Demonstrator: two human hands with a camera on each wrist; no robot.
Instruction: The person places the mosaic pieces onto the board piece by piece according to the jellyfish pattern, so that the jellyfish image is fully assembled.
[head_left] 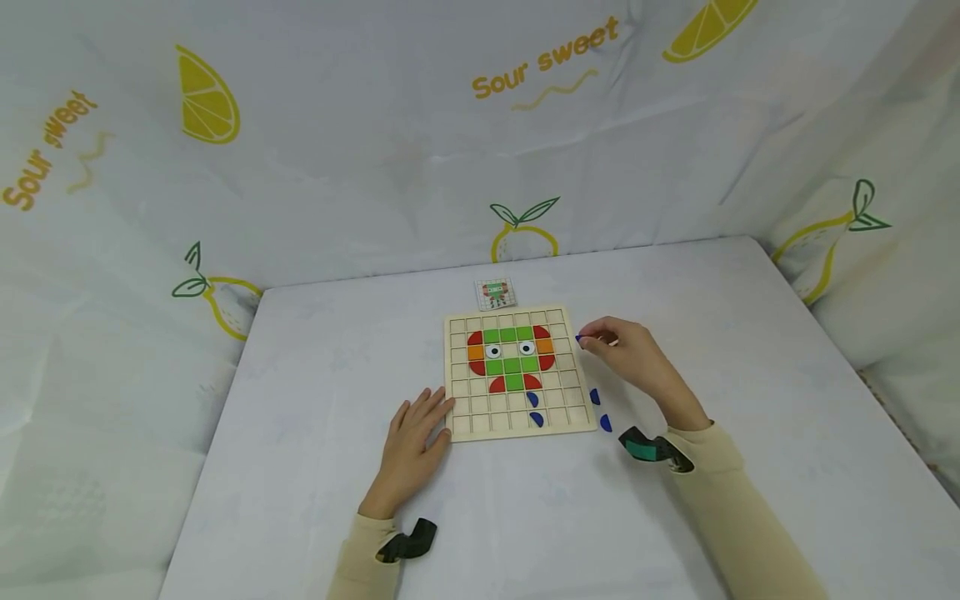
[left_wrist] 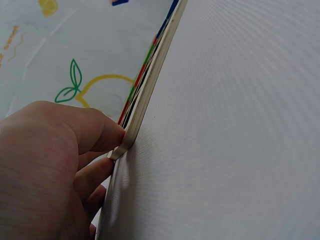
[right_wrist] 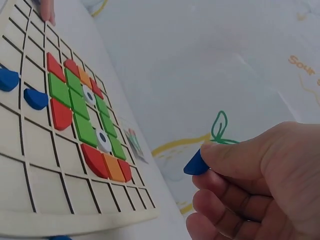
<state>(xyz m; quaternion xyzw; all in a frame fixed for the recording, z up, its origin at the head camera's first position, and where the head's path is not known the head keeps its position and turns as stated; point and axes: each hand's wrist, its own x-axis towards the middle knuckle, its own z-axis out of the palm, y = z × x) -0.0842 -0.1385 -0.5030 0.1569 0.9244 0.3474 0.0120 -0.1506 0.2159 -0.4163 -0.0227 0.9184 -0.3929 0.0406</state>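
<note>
My right hand (head_left: 633, 354) pinches a small blue piece with a curved side (right_wrist: 196, 164) between thumb and forefinger, just off the right edge of a pale wooden grid board (head_left: 480, 425). At the board's lower left corner my left hand (head_left: 411, 446) rests with its fingertips against the edge. Green, red and orange pieces and two eye pieces form a figure on the grid. Below a green square (head_left: 513, 382) between two red pieces lie two blue pieces, an upper one (head_left: 532, 399) and a lower one (head_left: 537, 419).
Two more blue pieces, one (head_left: 595, 397) above the other (head_left: 606, 423), lie on the table beside the board's right edge. Behind the board is a small picture card (head_left: 495, 293) showing a similar figure. A white cloth with lemon prints covers table (head_left: 322, 375) and backdrop.
</note>
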